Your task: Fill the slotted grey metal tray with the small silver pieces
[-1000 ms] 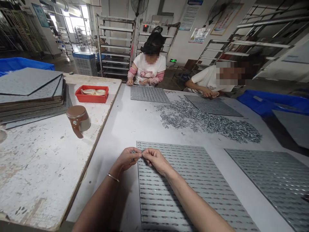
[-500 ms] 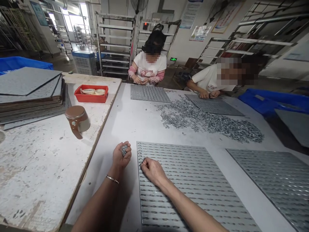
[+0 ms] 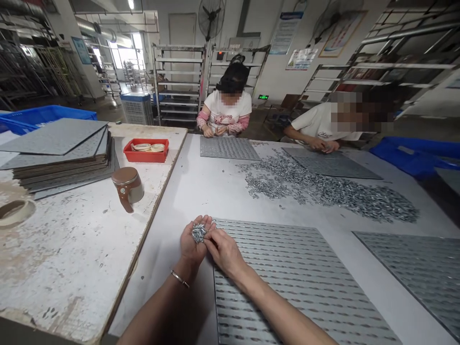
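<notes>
My left hand (image 3: 192,244) is cupped palm up at the near left corner of a grey slotted metal tray (image 3: 298,282). A small heap of little silver metal parts (image 3: 198,233) lies in its palm. My right hand (image 3: 224,251) rests on the tray's corner right beside it. Its fingertips are pinched together at the edge of that heap, and whatever they grip is too small to make out. A thin bracelet (image 3: 179,279) circles my left wrist.
A long pile of loose silver parts (image 3: 323,189) lies mid-table. Two people sit at the far side over their own trays (image 3: 228,147). A second tray (image 3: 420,273) is at right. On the left table: a brown mug (image 3: 127,188), a red bin (image 3: 146,151), stacked grey plates (image 3: 61,153).
My right hand left the tray surface and came back to my left palm, pinching at the parts there. My left hand shifted right, toward the tray corner. The camera tilted up slightly.
</notes>
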`<state>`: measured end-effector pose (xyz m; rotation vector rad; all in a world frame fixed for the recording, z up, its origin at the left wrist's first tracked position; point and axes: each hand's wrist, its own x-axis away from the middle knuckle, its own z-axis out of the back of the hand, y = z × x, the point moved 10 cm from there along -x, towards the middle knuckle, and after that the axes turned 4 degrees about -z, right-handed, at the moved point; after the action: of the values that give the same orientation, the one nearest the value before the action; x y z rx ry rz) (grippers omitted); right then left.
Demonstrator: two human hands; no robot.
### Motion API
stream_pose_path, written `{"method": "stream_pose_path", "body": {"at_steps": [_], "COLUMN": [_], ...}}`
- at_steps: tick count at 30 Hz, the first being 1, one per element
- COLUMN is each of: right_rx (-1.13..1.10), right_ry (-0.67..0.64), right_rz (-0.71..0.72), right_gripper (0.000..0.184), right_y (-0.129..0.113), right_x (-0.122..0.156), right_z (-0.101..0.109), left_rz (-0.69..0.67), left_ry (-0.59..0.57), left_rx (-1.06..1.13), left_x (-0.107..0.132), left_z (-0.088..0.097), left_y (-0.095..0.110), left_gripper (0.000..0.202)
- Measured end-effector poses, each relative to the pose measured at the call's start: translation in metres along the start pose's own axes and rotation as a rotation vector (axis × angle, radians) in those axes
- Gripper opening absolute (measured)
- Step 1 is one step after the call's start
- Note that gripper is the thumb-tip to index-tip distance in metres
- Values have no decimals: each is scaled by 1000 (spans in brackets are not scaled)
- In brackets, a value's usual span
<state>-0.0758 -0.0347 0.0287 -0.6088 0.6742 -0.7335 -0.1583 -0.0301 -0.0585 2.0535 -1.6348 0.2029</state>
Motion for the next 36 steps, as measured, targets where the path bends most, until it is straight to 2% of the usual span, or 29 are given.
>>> {"method": "stream_pose_path", "body": {"at_steps": [4,7,9,13,18,21,25,27,30,33,36], "right_rx": [-1,-130,-232,-315,-243,-357,-546,-469,-185,43,117], "right_ry": [10,59,90,124,136,67,-107,-124,-107,-208,-254], "right_rz": [-74,-250,-331,-278,-202,-323,-545,-553,-489,-479,-506], "right_gripper": [19,24,27,25,23,26,33,29,24,21,21], "right_y": [11,30,37,27,17,34,57,61,60,61,65], "right_x": [0,3,6,12,19,21,27,28,31,40,46], "right_z": [5,20,27,32,32,25,6,9,17,6,-4], "left_rz": [1,56,116,239,226,192,173,167,118,45,5], "left_ry": [-29,-69,-130,-277,-330,-325,-302,-281,-237,-207,-203], "left_rx": [-190,-316,-414,-567,-641,-662,-682,-669,-628,-596,-584], "left_x": [-8,-5,4,30,37,35,33,31,23,16,16], "left_z": [5,9,10,9,10,10,11,12,15,16,16], "left_y": [1,-2,-8,-22,-22,-21,-20,-15,2,21,28], "left_gripper": [9,15,19,39,50,48,38,32,32,36,37]}}
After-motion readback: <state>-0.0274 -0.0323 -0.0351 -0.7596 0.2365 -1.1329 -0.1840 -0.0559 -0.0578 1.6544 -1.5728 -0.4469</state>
